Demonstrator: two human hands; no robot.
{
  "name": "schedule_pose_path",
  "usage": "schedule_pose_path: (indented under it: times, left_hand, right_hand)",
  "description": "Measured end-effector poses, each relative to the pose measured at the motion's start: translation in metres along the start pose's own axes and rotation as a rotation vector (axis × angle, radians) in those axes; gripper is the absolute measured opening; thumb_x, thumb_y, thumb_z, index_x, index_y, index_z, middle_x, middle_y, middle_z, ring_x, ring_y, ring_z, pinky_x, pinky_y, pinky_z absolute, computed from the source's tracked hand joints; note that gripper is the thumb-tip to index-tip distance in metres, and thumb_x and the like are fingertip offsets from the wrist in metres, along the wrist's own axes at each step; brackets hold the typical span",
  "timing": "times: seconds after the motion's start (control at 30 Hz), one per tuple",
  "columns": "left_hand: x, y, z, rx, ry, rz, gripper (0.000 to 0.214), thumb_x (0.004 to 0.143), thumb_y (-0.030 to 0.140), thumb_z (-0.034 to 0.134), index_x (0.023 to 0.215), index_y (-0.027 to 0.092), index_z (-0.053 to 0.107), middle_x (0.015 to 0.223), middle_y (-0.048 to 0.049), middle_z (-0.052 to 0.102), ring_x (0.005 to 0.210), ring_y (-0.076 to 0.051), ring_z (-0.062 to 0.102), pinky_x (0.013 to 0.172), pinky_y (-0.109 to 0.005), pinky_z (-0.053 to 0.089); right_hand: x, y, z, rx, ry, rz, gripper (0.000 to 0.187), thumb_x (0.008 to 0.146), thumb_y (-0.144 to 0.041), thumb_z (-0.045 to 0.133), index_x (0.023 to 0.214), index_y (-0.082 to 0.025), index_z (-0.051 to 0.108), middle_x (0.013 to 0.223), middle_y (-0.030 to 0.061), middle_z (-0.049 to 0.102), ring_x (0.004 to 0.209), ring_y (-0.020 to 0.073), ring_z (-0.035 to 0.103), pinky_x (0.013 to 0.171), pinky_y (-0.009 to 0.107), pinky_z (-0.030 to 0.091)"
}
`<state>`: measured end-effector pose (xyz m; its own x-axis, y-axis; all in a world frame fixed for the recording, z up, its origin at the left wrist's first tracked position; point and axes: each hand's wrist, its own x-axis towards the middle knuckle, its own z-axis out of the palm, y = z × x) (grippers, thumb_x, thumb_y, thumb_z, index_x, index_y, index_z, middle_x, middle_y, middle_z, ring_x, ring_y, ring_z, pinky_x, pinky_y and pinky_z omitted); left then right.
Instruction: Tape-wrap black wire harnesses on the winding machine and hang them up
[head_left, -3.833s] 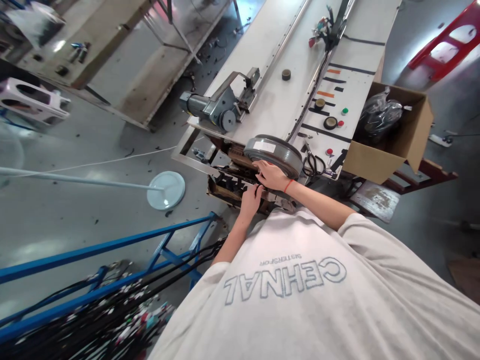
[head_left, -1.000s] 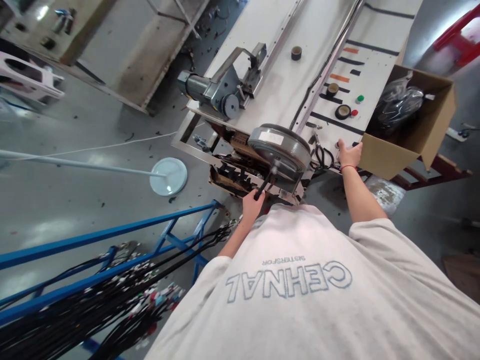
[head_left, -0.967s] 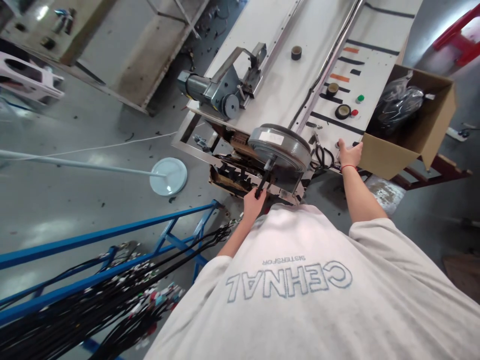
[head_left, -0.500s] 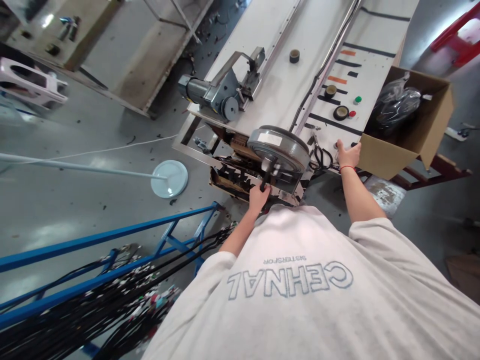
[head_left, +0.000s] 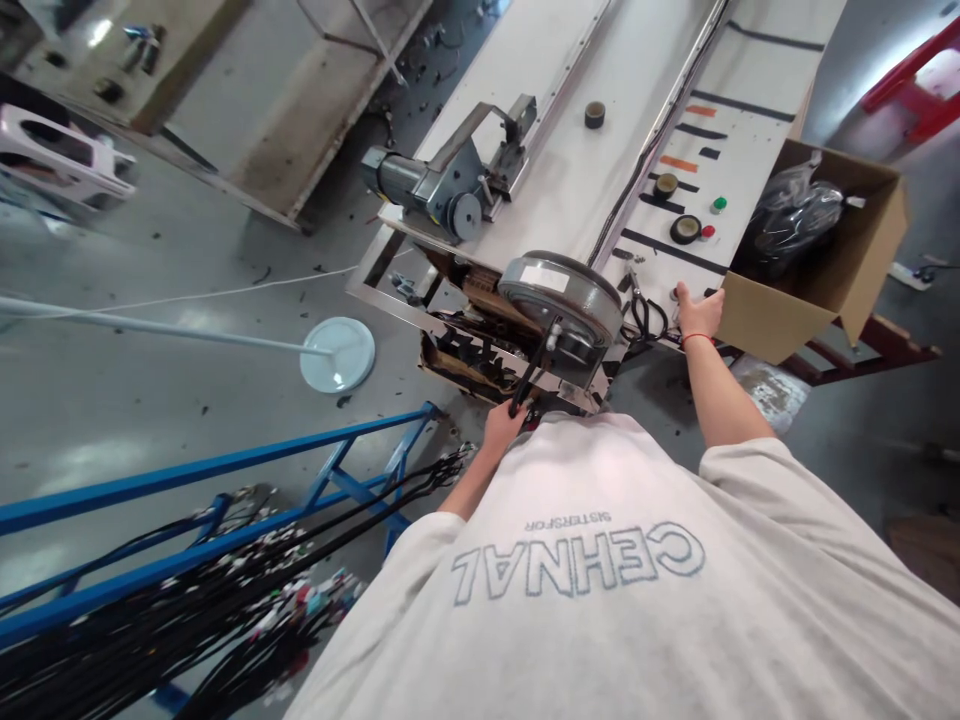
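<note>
My left hand (head_left: 502, 425), low in front of my shirt, is closed around a black cable (head_left: 531, 375). The cable slants up to a thick grey round drum (head_left: 566, 295) with a white label at the bench end. A small white piece shows near the cable's upper end. On the bench's front edge, my right hand (head_left: 700, 312) rests with thumb and fingers apart, beside a small round knob (head_left: 674, 294). Black-handled scissors (head_left: 643, 315) lie between the drum and this hand. The undersides of my right fingers are hidden.
A motor unit (head_left: 431, 190) is mounted on the white bench (head_left: 559, 170). Tape rolls (head_left: 685, 229), a green button (head_left: 720, 204) and a red button (head_left: 707, 232) sit rightward. A cardboard box (head_left: 780, 318) adjoins the bench. Cable bundles hang by a blue frame (head_left: 225, 475).
My left hand has moved down and slightly left, away from the drum, and a longer stretch of black cable shows between them. My right hand stays on the bench edge.
</note>
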<state>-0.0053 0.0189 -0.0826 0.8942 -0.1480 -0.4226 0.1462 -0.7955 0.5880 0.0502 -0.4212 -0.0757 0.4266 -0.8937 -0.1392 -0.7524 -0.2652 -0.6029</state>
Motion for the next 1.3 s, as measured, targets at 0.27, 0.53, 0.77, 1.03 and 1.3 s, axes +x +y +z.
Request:
schedule_pose_path:
  times: [0.27,0.53,0.77,1.03,1.3]
  left_hand:
    - [-0.011,0.04,-0.022,-0.209,0.104,0.075,0.035,0.087,0.041,0.051,0.061,0.018,0.047,0.054,0.0022,0.044,0.056,-0.013,0.042,0.055,-0.025,0.034]
    - [0.015,0.072,-0.016,-0.251,0.084,0.101,0.03,0.086,0.037,0.054,0.065,0.016,0.057,0.058,0.0001,0.053,0.061,-0.015,0.051,0.06,-0.025,0.04]
    - [0.031,0.09,-0.011,-0.244,0.085,0.114,0.031,0.084,0.04,0.056,0.063,0.018,0.053,0.057,-0.0008,0.052,0.062,-0.016,0.051,0.061,-0.026,0.039]
    - [0.036,0.091,-0.014,-0.186,0.113,0.143,0.028,0.084,0.038,0.056,0.065,0.019,0.055,0.059,-0.0014,0.054,0.063,-0.017,0.053,0.064,-0.027,0.039]
    - [0.024,0.057,-0.017,-0.132,0.095,0.145,0.03,0.083,0.04,0.055,0.063,0.017,0.056,0.057,-0.0002,0.05,0.059,-0.016,0.049,0.061,-0.027,0.036]
  right_hand:
    - [0.0,-0.001,0.0,-0.023,-0.004,0.017,0.099,0.079,-0.064,0.064,0.148,-0.002,0.03,0.147,0.0312,0.04,0.138,0.0368,0.041,0.113,0.051,0.033]
    - [-0.002,-0.003,-0.002,-0.025,-0.023,0.023,0.098,0.082,-0.061,0.064,0.149,0.0,0.027,0.149,0.028,0.039,0.14,0.0349,0.039,0.116,0.048,0.032]
    - [-0.002,-0.003,-0.001,-0.016,-0.015,0.023,0.096,0.083,-0.06,0.065,0.149,-0.001,0.029,0.148,0.0286,0.041,0.138,0.0347,0.041,0.114,0.049,0.033]
    - [0.002,0.002,0.004,0.016,0.009,-0.003,0.102,0.076,-0.072,0.064,0.147,-0.005,0.032,0.146,0.0291,0.042,0.136,0.0379,0.043,0.111,0.056,0.035]
    - [-0.002,-0.003,-0.002,-0.011,-0.015,0.022,0.095,0.081,-0.059,0.066,0.148,-0.003,0.03,0.148,0.0292,0.04,0.139,0.0355,0.041,0.114,0.05,0.033]
